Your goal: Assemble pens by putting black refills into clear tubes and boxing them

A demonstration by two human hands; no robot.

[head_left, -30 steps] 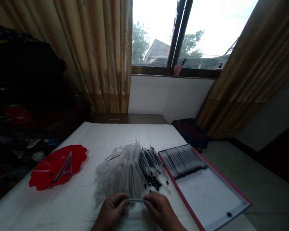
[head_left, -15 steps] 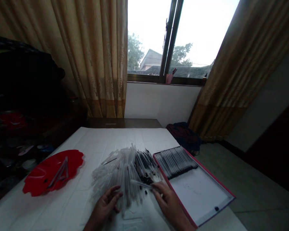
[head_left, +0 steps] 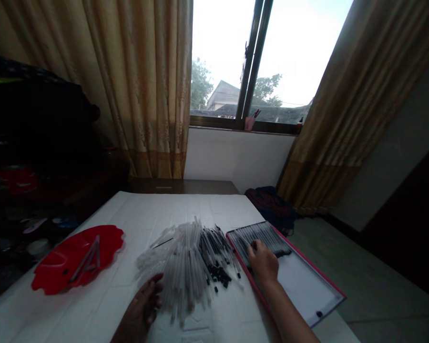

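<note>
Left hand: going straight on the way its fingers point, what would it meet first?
Most likely the pile of clear plastic tubes, just past the fingertips of the left hand. Its height is unclear, so it might pass over them.

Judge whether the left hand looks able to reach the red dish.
Probably yes: the left hand looks open, and white tabletop, with nothing blocking, lies between it and the red dish.

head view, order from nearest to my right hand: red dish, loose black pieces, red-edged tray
1. red-edged tray, right side, directly under the right hand
2. loose black pieces, mid-table, just left of the tray
3. red dish, far left
</note>
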